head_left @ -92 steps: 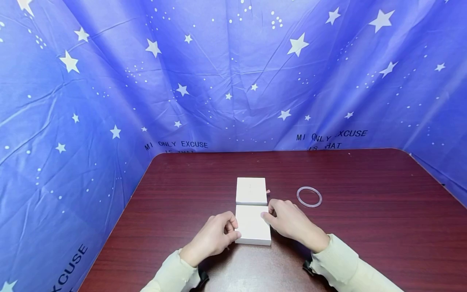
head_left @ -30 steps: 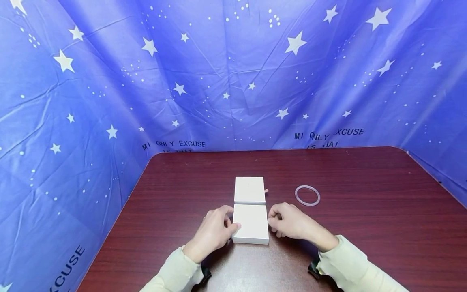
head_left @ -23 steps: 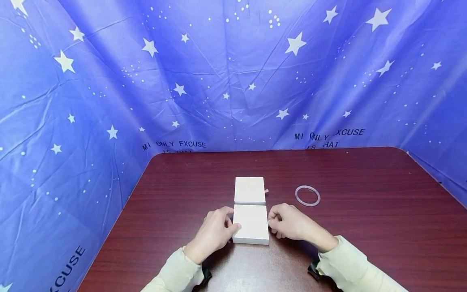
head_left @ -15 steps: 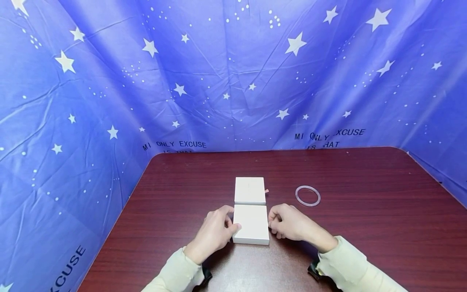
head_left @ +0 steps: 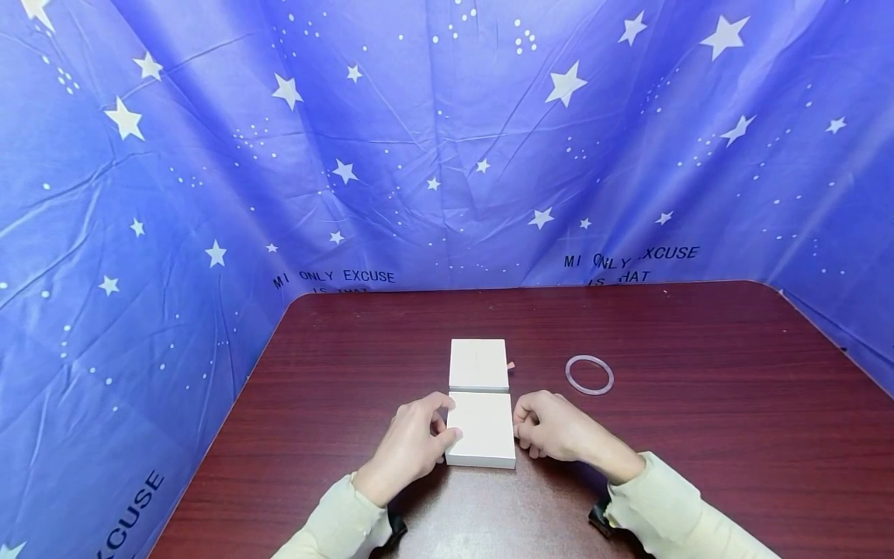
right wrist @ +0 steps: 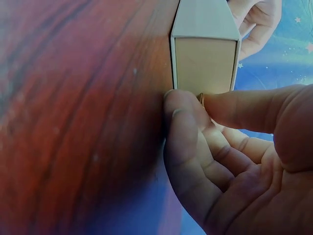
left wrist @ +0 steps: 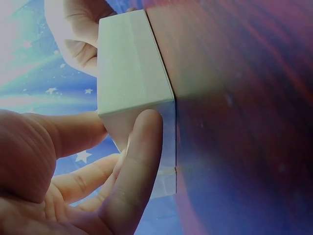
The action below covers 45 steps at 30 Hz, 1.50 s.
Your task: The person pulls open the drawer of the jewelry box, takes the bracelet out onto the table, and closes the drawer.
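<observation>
A white square drawer box (head_left: 480,427) lies flat on the table in the middle of the head view. My left hand (head_left: 410,444) grips its left side, thumb on the top edge and the other fingers down along the side. At the opposite side, my right hand (head_left: 555,425) pinches a small pull tab (right wrist: 201,98) between thumb and curled fingers. The right wrist view shows the beige drawer end (right wrist: 205,63) framed by the white sleeve. The fingers hide most of the tab.
Directly behind lies a second white box (head_left: 478,363) with a pinkish tab (head_left: 511,365) sticking out on its right. A pale lilac bangle (head_left: 590,392) lies farther right on the dark red wooden table (head_left: 698,373). A blue starry curtain (head_left: 447,140) surrounds the table's back and sides.
Since the earliest frame, my right hand has moved off the box's top to its right side. Just now my left index finger has come up to the box's top edge. The boxes stay put.
</observation>
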{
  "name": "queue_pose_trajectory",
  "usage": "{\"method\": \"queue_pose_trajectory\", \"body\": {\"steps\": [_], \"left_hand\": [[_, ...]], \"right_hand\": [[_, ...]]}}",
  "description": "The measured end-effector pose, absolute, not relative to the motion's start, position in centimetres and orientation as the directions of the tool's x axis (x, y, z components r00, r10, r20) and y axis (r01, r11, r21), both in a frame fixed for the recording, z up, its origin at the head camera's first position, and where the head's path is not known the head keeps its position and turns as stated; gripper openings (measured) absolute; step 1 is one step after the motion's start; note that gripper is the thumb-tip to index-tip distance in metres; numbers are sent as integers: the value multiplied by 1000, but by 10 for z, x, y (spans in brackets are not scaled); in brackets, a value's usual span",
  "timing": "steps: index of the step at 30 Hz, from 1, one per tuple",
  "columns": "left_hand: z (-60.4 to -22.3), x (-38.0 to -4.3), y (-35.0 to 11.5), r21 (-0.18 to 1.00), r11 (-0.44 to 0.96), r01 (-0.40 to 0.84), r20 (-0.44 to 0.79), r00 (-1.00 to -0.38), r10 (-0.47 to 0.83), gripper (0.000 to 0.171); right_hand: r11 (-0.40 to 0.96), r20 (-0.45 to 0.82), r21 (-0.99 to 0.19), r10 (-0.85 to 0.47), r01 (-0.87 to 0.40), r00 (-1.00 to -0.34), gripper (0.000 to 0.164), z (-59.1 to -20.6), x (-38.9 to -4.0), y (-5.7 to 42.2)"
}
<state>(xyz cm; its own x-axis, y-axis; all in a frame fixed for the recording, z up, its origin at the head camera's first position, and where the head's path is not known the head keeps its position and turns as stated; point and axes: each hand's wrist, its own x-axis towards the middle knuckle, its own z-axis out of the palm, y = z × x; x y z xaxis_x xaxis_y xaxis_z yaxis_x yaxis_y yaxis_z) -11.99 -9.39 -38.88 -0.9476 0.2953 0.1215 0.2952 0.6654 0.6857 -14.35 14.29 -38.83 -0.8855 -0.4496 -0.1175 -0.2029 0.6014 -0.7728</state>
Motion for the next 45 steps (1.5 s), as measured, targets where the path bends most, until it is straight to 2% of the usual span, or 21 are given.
{"method": "queue_pose_trajectory", "body": {"steps": [13, 45], "left_hand": [[-391, -120, -94, 663, 679, 315, 147, -944, 294, 31], [-391, -119, -93, 659, 685, 311, 155, -947, 281, 33]], "right_hand": [[600, -152, -785, -426, -153, -892, 14, -392, -145, 143], [618, -124, -766, -412, -177, -903, 19, -394, -146, 144]]}}
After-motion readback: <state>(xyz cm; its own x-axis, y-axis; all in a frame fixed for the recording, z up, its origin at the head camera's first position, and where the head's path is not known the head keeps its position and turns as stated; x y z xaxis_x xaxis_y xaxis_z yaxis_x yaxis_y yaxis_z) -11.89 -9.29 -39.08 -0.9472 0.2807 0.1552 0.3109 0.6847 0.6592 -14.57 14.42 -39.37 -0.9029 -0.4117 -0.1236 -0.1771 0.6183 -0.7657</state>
